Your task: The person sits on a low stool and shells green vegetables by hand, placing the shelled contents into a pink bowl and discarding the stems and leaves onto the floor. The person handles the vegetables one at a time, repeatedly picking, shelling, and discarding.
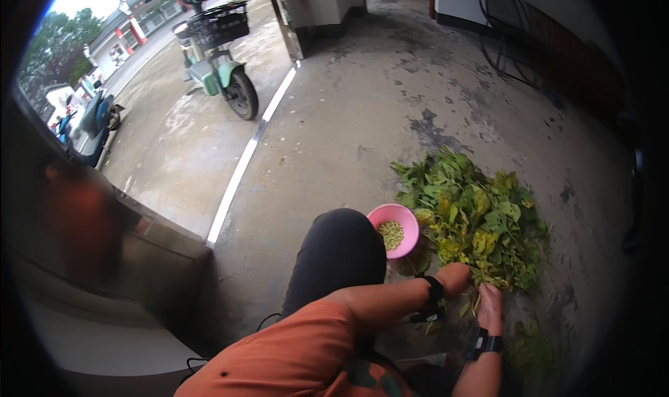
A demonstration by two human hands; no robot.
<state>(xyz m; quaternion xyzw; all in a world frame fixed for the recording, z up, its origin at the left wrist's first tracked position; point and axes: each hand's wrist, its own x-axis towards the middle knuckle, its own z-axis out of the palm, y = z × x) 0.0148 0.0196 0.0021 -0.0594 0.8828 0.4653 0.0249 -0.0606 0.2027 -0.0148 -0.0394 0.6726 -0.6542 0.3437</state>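
A heap of leafy green plants (481, 212), some leaves yellowing, lies on the floor to the front right; they look like bean plants. My left hand (456, 278) is at the heap's near edge, fingers curled in toward the stems; what they pinch is hidden. Close beside it, my right hand (490, 305) is closed around plant stems (476, 301). A pink bowl (410, 246) stands left of the heap, next to my knee. Inside it are many small pale-green beans (391, 234).
More leaves (533, 352) lie on the concrete floor (334, 146) right of my right forearm. Beyond a doorway threshold (240, 170) on the left stands a pale-green scooter (212, 76). A dark-framed chair (512, 45) is against the far right wall.
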